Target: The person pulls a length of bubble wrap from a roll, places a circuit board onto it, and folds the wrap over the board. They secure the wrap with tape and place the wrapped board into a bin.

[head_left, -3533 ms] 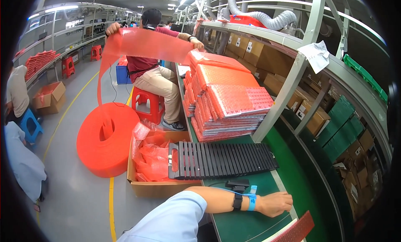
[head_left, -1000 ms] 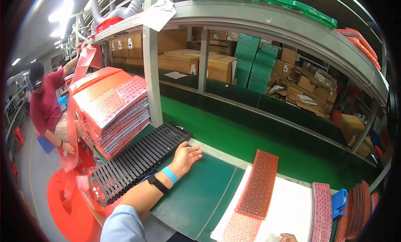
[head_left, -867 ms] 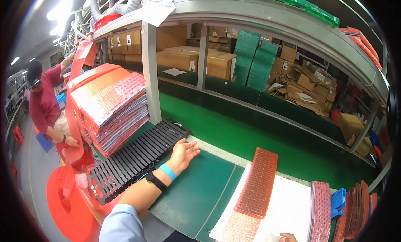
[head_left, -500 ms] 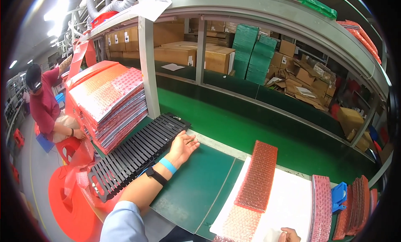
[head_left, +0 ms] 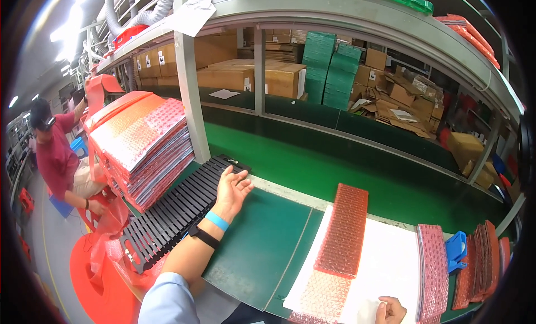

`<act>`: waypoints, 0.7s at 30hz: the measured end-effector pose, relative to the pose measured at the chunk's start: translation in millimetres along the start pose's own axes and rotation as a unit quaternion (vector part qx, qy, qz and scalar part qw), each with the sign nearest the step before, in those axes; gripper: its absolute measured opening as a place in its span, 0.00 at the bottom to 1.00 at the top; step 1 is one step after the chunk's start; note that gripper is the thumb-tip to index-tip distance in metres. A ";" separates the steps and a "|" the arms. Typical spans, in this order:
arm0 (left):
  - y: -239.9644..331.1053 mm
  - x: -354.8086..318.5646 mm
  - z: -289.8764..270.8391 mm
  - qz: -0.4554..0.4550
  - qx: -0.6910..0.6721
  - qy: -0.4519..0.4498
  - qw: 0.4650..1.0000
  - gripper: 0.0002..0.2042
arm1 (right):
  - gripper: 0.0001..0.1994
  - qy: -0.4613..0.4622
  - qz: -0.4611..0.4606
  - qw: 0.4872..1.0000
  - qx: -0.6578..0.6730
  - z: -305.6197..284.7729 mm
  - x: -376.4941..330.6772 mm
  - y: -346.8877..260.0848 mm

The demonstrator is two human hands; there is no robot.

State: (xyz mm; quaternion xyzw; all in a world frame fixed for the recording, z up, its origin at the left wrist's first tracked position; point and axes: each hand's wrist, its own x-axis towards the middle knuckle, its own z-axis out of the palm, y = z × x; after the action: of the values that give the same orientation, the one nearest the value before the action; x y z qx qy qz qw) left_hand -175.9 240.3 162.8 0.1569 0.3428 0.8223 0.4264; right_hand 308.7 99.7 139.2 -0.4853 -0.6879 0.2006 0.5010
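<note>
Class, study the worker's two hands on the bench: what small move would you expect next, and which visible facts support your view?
Probably the left hand closes on the black slotted tray to draw it nearer. That hand lies open, fingers spread, at the tray's edge, holding nothing. The right hand rests on the white sheet beside a red bubble-wrap strip, so the mat between looks free.

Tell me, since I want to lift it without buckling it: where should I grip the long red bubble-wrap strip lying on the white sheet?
Judging by its pose, take the long red bubble-wrap strip at its near end, coming from the person's side. It lies flat, lengthwise away from the person, on the white sheet, so that end seems nearest the right hand. It looks limp; supporting the middle too may help.
</note>
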 end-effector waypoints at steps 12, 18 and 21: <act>-14.9 6.2 3.7 0.442 0.811 0.023 0.383 0.27 | 0.06 -0.012 0.009 1.000 -0.006 -1.2 4.9 -2.3; -15.1 28.2 -12.2 0.254 0.877 0.033 0.405 0.24 | 0.06 -0.015 -0.008 1.000 -0.014 -1.5 2.3 -4.6; -15.0 32.5 -14.3 0.230 0.902 0.044 0.362 0.22 | 0.06 -0.009 0.002 1.000 -0.014 -0.5 2.0 -3.9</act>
State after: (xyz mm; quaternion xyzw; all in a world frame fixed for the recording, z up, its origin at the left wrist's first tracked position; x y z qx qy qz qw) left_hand -193.9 266.4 140.9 0.4842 0.8486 0.0939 -0.1913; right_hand 307.3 99.7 143.3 -0.4919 -0.6942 0.1961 0.4875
